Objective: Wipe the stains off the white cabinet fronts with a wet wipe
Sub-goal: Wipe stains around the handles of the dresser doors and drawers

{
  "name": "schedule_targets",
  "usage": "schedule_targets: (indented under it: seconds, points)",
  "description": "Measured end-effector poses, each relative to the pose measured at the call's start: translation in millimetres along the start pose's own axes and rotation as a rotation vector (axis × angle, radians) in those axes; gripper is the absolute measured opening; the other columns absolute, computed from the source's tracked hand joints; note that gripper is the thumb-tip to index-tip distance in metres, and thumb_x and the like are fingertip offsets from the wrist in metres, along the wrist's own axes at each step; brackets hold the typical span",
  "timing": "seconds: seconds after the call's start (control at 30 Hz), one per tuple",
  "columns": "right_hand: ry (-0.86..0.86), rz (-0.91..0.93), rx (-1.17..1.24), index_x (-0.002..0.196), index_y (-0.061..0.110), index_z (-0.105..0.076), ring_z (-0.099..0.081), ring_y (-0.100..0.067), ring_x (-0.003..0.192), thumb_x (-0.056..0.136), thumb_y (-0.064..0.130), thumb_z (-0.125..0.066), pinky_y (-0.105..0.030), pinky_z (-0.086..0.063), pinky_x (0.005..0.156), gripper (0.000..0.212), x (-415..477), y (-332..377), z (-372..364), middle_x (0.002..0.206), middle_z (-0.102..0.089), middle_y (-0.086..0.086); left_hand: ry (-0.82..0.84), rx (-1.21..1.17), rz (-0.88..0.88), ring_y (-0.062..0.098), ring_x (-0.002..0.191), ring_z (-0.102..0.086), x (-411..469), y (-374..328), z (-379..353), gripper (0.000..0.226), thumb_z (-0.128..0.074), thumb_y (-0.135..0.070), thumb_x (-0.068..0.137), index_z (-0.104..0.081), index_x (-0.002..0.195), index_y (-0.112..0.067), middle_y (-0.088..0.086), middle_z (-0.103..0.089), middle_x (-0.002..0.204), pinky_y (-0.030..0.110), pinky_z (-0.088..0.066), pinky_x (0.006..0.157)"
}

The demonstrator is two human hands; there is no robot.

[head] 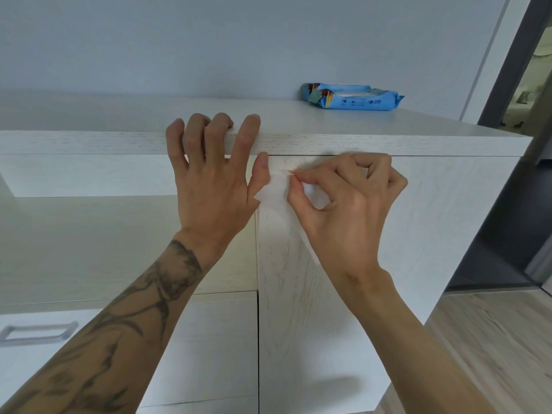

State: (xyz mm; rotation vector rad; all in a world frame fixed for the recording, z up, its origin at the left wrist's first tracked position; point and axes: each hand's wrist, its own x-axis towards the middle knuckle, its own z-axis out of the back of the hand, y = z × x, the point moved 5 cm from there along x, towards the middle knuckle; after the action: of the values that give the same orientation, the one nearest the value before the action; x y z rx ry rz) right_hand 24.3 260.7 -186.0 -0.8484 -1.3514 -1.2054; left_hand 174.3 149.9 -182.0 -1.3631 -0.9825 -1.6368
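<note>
The white cabinet front (442,222) fills the middle and right of the head view. My right hand (343,210) pinches a thin white wet wipe (276,194) between thumb and forefinger and presses it against the door near its top left corner. The wipe hangs down behind my palm. My left hand (209,177) rests on the edge of the cabinet top (388,143), fingers hooked over it, its thumb touching the wipe's left side. Faint marks show on the door just above the wipe.
A blue pack of wet wipes (352,96) lies on the cabinet top at the back right. A drawer with a metal handle (35,331) sits at the lower left. Wooden floor (493,339) and a dark doorway lie to the right.
</note>
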Motion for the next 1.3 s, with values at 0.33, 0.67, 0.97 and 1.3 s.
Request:
schedule_targets:
  seconds: [0.33,0.67,0.97,1.3]
  points:
    - [0.048,0.039,0.020,0.089,0.027,-0.083,-0.055,-0.023,0.105,0.093,0.032,-0.082,-0.035,-0.025,0.093,0.007,2.8,-3.6,1.4,0.094,-0.076,0.015,0.004,-0.013,0.010,0.034,0.126,-0.040,0.1,-0.7,-1.6,0.037,-0.043,-0.042,0.111,-0.047,0.140,-0.020,0.019,-0.062,0.125,0.058,-0.030,0.118]
    - [0.086,0.005,0.076,0.087,0.026,-0.083,-0.049,-0.019,0.106,0.094,0.032,-0.081,-0.033,-0.024,0.091,0.009,3.3,-6.4,1.1,0.094,-0.075,0.014,-0.001,-0.013,0.011,0.035,0.125,-0.041,0.5,-0.3,-0.9,0.037,-0.043,-0.041,0.111,-0.049,0.140,-0.019,0.019,-0.061,0.124,0.058,-0.031,0.118]
    - [0.113,0.034,0.065,0.096,0.027,-0.084,-0.051,-0.020,0.107,0.095,0.032,-0.080,-0.033,-0.024,0.092,0.007,1.4,-6.5,0.5,0.100,-0.075,0.015,-0.002,-0.023,0.004,0.034,0.125,-0.041,-0.3,-0.3,-0.2,0.037,-0.043,-0.040,0.111,-0.049,0.140,-0.019,0.018,-0.059,0.124,0.058,-0.030,0.118]
    - [0.037,-0.022,0.113,0.102,0.020,-0.082,-0.055,-0.030,0.108,0.098,0.021,-0.080,-0.056,-0.046,0.085,0.005,-9.1,-65.7,42.0,0.108,-0.071,0.011,-0.013,-0.043,0.011,0.034,0.127,-0.039,-0.9,-0.7,-0.9,0.038,-0.043,-0.039,0.109,-0.048,0.141,-0.019,0.018,-0.058,0.126,0.059,-0.028,0.119]
